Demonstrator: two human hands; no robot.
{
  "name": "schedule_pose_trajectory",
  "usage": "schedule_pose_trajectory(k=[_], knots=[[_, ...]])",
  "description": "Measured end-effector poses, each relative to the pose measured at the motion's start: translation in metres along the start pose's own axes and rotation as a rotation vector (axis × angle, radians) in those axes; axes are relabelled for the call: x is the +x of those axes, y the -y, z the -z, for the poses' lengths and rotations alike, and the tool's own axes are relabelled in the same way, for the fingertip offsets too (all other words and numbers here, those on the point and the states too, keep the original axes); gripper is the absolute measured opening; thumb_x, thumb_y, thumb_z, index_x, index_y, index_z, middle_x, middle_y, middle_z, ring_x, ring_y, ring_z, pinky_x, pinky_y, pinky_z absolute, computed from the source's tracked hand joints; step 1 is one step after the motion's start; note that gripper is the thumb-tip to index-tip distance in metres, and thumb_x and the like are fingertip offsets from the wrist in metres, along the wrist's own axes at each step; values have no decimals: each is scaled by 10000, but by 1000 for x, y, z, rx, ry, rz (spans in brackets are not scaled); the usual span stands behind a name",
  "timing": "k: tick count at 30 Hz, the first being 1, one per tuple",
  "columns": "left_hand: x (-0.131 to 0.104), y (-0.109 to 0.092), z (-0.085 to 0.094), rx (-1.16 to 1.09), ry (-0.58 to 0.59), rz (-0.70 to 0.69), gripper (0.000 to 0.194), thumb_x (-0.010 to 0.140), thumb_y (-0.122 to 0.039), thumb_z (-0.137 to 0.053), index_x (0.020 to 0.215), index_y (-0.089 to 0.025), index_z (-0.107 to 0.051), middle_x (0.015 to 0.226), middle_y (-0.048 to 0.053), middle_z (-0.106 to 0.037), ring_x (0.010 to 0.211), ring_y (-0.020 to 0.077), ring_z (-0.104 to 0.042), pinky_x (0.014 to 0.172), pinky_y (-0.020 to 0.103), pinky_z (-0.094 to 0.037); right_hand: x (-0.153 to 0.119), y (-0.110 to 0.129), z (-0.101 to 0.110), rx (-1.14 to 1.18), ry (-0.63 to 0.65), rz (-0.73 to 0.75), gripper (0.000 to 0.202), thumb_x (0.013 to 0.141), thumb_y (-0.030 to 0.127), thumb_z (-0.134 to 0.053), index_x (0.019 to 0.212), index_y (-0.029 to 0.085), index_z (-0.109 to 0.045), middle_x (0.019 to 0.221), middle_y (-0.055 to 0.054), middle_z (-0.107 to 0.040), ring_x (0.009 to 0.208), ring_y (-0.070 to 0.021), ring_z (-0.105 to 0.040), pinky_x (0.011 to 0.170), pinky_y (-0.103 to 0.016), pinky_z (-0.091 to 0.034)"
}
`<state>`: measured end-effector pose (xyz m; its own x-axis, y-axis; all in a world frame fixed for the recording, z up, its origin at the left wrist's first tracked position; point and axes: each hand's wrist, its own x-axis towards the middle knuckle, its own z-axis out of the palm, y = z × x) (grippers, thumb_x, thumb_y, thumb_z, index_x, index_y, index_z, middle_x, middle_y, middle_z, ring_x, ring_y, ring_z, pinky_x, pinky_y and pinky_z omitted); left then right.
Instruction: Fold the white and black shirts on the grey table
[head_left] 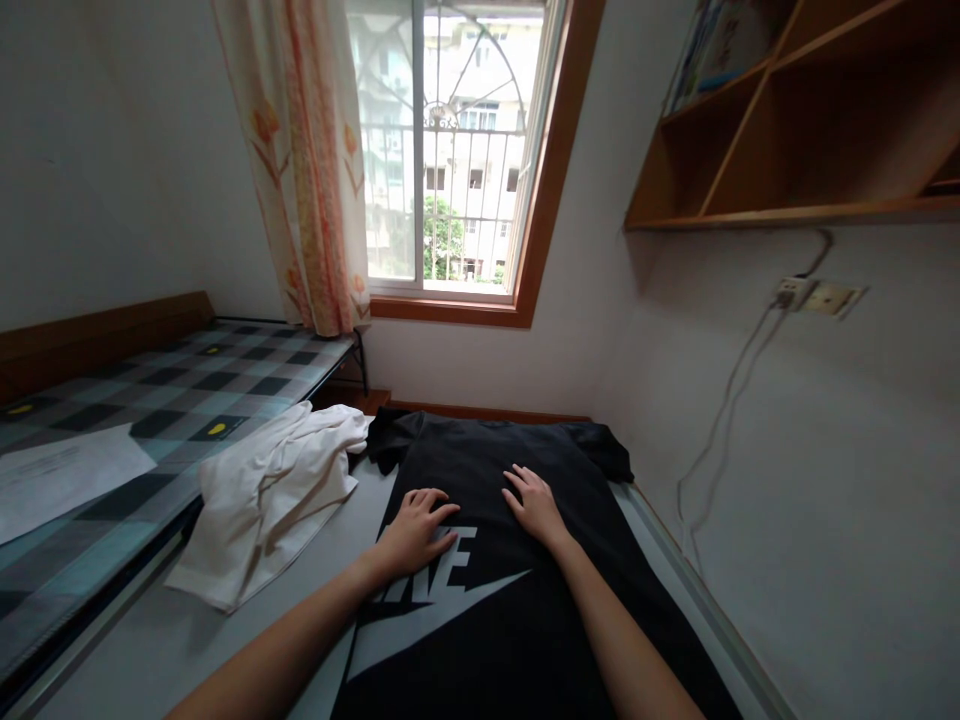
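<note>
A black T-shirt (487,470) with a large white logo lies spread flat on a grey table (180,630), collar end toward the window. My left hand (416,530) rests palm down on the logo's letters, fingers apart. My right hand (534,502) lies flat on the shirt's chest a little farther from me, fingers spread. Neither hand holds anything.
A crumpled white garment (270,495) lies on the table's left side, partly over the edge of a bed with a checked cover (150,400). White paper (64,475) sits on the bed. A wall with a hanging cable (720,430) runs along the right, shelves (795,120) above, window (450,150) ahead.
</note>
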<state>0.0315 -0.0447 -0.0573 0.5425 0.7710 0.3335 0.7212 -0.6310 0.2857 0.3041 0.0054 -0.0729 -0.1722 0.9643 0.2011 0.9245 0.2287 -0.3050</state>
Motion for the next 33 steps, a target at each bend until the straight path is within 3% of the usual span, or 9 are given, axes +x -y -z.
schedule_pose_trajectory(k=[33], knots=[[-1, -1, 2, -13, 0, 1, 402, 881, -448, -547, 1247, -284, -586, 1226, 72, -547, 1176, 257, -468, 1030, 459, -327, 1, -2, -5, -23, -5, 10, 447, 929, 384, -454, 1319, 196, -566, 1445, -99, -469, 1352, -251, -386, 1110, -417, -288]])
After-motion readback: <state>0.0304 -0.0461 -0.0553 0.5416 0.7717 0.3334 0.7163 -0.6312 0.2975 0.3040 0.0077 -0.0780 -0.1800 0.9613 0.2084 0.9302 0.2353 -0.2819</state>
